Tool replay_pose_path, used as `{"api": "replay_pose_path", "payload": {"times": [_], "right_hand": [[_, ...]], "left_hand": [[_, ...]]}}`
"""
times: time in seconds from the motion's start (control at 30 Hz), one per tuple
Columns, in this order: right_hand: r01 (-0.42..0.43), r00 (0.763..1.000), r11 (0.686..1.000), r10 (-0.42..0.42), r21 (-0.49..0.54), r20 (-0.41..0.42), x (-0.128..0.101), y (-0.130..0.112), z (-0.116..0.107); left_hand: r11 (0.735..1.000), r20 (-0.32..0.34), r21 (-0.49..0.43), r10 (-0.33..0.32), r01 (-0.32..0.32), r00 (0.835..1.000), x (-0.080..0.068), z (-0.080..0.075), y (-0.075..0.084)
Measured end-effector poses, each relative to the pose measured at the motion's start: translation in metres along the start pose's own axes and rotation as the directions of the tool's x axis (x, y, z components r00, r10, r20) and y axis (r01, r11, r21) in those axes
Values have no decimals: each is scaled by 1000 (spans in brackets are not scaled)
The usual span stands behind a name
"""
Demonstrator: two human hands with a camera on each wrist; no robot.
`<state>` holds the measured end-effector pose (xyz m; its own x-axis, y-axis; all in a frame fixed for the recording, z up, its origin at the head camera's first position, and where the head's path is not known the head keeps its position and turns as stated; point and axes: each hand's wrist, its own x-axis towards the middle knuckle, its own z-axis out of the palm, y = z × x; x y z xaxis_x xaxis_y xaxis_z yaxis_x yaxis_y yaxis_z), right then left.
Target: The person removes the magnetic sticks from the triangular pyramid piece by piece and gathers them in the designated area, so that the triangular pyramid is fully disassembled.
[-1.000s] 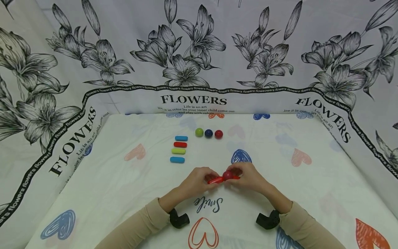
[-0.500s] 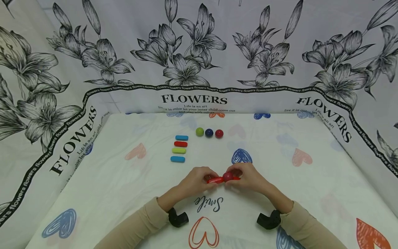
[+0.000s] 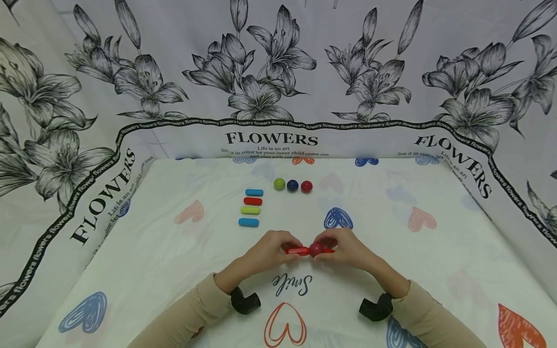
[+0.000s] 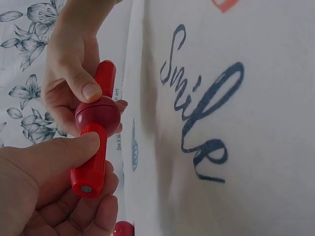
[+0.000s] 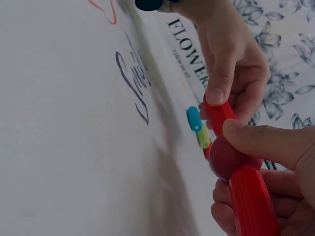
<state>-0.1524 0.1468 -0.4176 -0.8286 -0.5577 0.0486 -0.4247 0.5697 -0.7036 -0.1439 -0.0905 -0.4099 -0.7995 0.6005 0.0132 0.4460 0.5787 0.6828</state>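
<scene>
A dark red ball [image 3: 316, 249] sits between two red rods, one [image 3: 296, 250] sticking out to its left and one [image 3: 329, 250] to its right, all held just above the heart-print cloth [image 3: 174, 270]. My left hand [image 3: 288, 249] pinches the left rod [image 4: 90, 164], thumb on top, close to the ball [image 4: 97, 115]. My right hand [image 3: 325, 245] grips the right rod [image 5: 253, 206], its thumb lying on the ball [image 5: 230, 157]. Whether the rods are seated in the ball cannot be made out.
Further back lie four short rods in a column: blue [image 3: 254, 192], red [image 3: 253, 201], green [image 3: 250, 210], blue [image 3: 248, 222]. Right of them stand a green ball [image 3: 279, 183], a dark blue ball [image 3: 292, 185] and a red ball [image 3: 306, 186]. Floral fabric walls [image 3: 278, 72] surround the table.
Both hands and the rod-and-ball piece have shifted slightly left, and the left rod lies more level than before. The grips are the same.
</scene>
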Motion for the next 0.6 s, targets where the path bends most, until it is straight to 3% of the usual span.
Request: {"api": "replay_pose_path", "payload": {"times": [0.27, 0.47, 0.6], "right_hand": [[10, 1000, 1000, -10, 15, 13, -2, -2, 0], [-76, 997, 996, 75, -54, -24, -8, 6, -6], [-88, 996, 994, 87, -61, -31, -10, 10, -9]], "left_hand": [[1000, 6, -18, 26, -26, 1000, -2, -3, -2], [999, -106, 15, -51, 52, 993, -11, -11, -13], [998, -125, 37, -42, 47, 991, -16, -14, -21]]}}
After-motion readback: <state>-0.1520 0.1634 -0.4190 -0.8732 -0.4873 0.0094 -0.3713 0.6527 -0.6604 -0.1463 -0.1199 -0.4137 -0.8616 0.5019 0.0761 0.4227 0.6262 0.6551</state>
